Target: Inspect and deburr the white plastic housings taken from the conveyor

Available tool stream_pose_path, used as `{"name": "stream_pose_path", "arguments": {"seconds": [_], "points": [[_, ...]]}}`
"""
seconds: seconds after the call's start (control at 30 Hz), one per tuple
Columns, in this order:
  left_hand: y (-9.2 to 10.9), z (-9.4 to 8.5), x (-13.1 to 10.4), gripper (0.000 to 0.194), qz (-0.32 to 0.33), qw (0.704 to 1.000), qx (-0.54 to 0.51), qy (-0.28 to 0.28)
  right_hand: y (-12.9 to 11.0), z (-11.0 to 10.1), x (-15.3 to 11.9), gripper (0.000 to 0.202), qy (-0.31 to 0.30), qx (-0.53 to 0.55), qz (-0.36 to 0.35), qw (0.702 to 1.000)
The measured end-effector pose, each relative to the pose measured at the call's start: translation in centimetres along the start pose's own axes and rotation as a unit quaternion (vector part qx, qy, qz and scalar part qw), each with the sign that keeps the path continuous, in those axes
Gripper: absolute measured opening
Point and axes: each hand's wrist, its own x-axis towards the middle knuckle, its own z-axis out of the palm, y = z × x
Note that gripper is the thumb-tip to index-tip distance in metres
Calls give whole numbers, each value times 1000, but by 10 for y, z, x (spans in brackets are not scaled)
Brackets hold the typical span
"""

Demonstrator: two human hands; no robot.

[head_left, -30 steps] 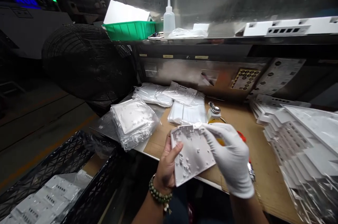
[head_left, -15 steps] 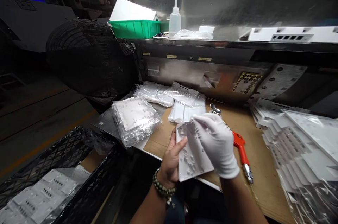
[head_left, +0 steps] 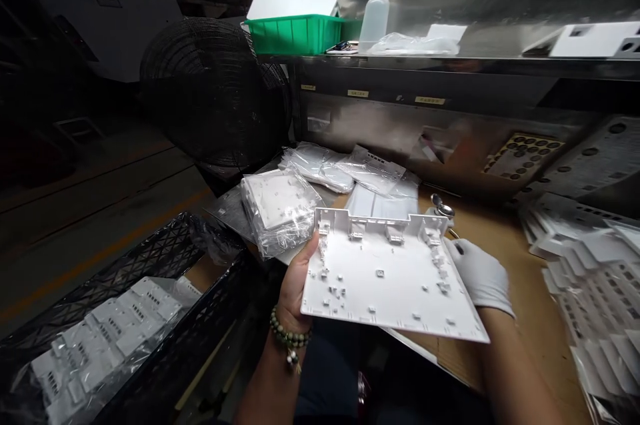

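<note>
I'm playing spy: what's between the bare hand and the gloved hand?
A white panel with small raised bits is between the bare left hand and the gloved right hand, as the head view shows.

The flat white plastic panel [head_left: 397, 295] is brightly lit. To its left, glare streaks a crinkled clear plastic bag [head_left: 289, 233], and a round black wire fan [head_left: 210, 91] sits in gloom; to its right, stacked white plastic covers [head_left: 597, 321] look soft and stretched.
</note>
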Motion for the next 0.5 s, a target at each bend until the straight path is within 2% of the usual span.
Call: {"name": "stream_pose_path", "arguments": {"seconds": [0.17,0.23,0.4,0.5], "points": [[0,-3,1,68,-6,999,0,-45,8,4,6,31,25,20,-12,999],[1,-4,2,68,-14,998,-3,-57,17,1,8,36,37,29,-5,999],[1,-8,2,69,-22,998,-10,-57,55,-18,-3,42,53,14,20,998],[1,-13,3,71,-29,998,-16,-47,80,-23,-19,44,32,-19,33,999]]}}
